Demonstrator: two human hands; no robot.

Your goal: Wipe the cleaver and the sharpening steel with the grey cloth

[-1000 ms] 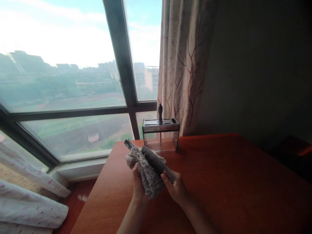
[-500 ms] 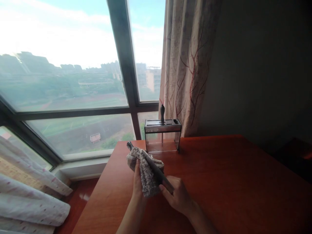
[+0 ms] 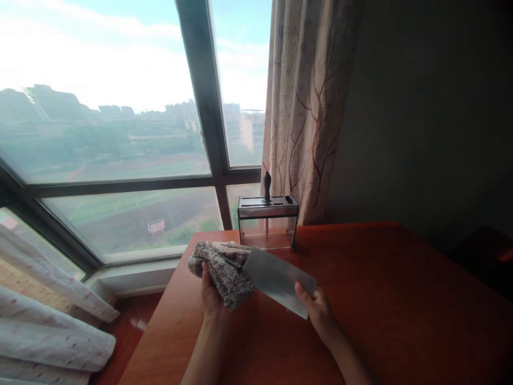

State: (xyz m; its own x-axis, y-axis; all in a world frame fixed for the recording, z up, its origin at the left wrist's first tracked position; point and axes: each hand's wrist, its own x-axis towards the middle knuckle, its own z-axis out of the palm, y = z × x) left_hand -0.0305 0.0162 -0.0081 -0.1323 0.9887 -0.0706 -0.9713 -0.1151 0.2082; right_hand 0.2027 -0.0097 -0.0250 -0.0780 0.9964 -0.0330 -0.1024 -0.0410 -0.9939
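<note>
Over the table I hold a cleaver, its broad grey blade (image 3: 280,280) turned flat toward me and slanting down to the right. My right hand (image 3: 319,310) pinches the blade's far end between thumb and fingers. A grey, fluffy cloth (image 3: 226,272) is bunched at the cleaver's handle end. My left hand (image 3: 212,294) is closed on this cloth, thumb on top. The cloth covers most of the handle; only a short dark piece shows beside the blade.
Beyond my hands, a clear-sided knife holder (image 3: 267,209) stands at the back edge of the reddish wooden table (image 3: 380,278). One dark-handled tool (image 3: 267,186) stands upright in it. Large windows (image 3: 120,224) lie to the left, with a curtain (image 3: 308,107) behind.
The cleaver has turned from edge-on to showing its flat side. My right hand has moved right along with the blade's end, and my left hand with the cloth has shifted left.
</note>
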